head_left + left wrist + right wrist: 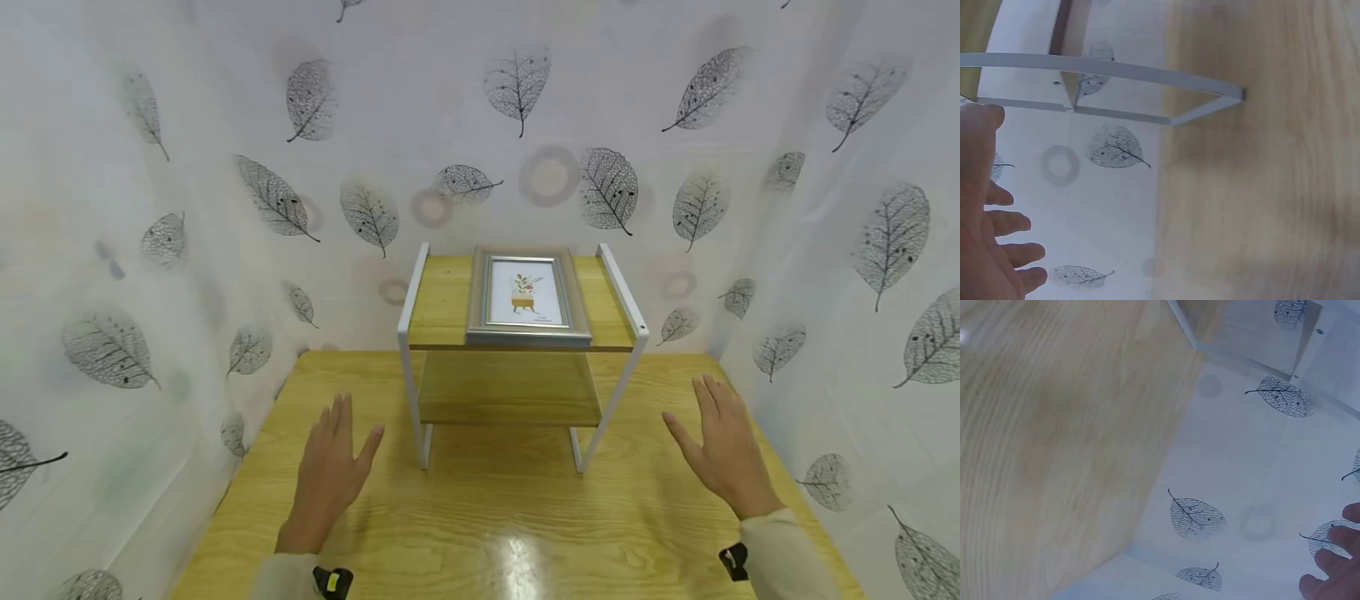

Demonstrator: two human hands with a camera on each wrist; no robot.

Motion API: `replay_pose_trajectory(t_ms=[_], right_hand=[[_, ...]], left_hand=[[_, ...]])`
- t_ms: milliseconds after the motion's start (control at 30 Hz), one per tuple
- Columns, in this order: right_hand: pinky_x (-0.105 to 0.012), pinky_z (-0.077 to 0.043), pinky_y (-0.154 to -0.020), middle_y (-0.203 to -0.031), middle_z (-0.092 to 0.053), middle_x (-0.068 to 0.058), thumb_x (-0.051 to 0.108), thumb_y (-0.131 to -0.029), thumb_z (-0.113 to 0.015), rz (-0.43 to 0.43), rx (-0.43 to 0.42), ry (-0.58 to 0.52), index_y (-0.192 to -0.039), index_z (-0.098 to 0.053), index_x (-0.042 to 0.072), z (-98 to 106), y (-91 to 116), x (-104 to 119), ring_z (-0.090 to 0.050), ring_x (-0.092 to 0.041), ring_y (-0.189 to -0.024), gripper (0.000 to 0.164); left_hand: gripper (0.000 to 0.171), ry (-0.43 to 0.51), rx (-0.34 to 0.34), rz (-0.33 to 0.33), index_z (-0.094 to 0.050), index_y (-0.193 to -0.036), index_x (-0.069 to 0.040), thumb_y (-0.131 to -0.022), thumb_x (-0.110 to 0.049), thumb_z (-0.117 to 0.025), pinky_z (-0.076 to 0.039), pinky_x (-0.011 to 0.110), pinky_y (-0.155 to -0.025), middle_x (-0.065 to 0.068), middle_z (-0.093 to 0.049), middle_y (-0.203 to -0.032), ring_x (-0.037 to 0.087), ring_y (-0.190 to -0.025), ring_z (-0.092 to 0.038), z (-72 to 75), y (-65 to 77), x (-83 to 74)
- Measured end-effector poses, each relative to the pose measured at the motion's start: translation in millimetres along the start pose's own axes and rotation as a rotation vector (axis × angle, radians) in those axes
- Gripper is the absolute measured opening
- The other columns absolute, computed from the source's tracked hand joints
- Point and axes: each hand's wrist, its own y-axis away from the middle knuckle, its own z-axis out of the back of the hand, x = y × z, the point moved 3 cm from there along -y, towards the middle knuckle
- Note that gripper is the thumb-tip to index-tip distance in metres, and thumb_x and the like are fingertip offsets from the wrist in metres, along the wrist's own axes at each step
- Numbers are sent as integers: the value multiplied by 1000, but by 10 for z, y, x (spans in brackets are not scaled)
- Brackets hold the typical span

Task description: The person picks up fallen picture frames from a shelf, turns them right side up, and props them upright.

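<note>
A picture frame (528, 292) with a silver-grey border lies flat on the top board of a small two-tier shelf (510, 387). Its picture shows a plant in an orange pot on legs. My left hand (330, 471) is held over the table to the left of the shelf, fingers straight and thumb apart, holding nothing. To the right of the shelf my right hand (722, 450) is held likewise, fingers extended and holding nothing. The left wrist view shows the palm of the left hand (985, 219) near the shelf's white metal leg (1210, 81). Only fingertips and part of the right hand (1335, 562) show in the right wrist view.
The shelf stands on a wooden table (480, 508) toward its back edge. White curtains (450, 100) printed with dark leaves enclose the table at the back and on both sides. The shelf's white side rails (622, 292) rise slightly above its top board.
</note>
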Motion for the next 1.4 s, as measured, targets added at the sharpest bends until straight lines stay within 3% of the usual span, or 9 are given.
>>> replay_pose_trajectory(t_ms=[333,733,1233,1400], right_hand=[[-64,-23,-116,-150,-36,-36,39,-101,-60,62,-90,1,-150,-35,-11,359,-468,146,-33,-55,-136,74],[-60,-20,-119,-156,-31,-31,42,-104,-55,90,-121,-42,-153,-33,-7,667,-948,339,-29,-50,-143,74],[-56,-23,-120,-156,-36,-26,43,-103,-54,148,-222,-175,-153,-38,-2,902,-1483,756,-32,-43,-145,69],[-54,-26,-120,-153,-40,-26,47,-103,-53,165,-251,-216,-151,-41,-3,947,-1648,909,-35,-42,-143,71]], left_hand=[[74,76,-43,-5,-26,-154,12,-106,-38,-54,-35,68,-108,37,-33,-153,56,-136,-37,327,-249,-162],[76,172,-30,13,-21,-158,5,-108,-48,-41,-29,64,-114,28,-27,-160,48,-144,-30,715,-649,-389],[81,269,-1,24,-22,-161,-5,-104,-61,-35,-25,63,-117,20,-29,-163,42,-148,-27,1147,-1076,-832],[81,294,-22,-11,-23,-161,-7,-104,-62,-36,-27,60,-117,17,-30,-163,39,-148,-28,1240,-1202,-1037]])
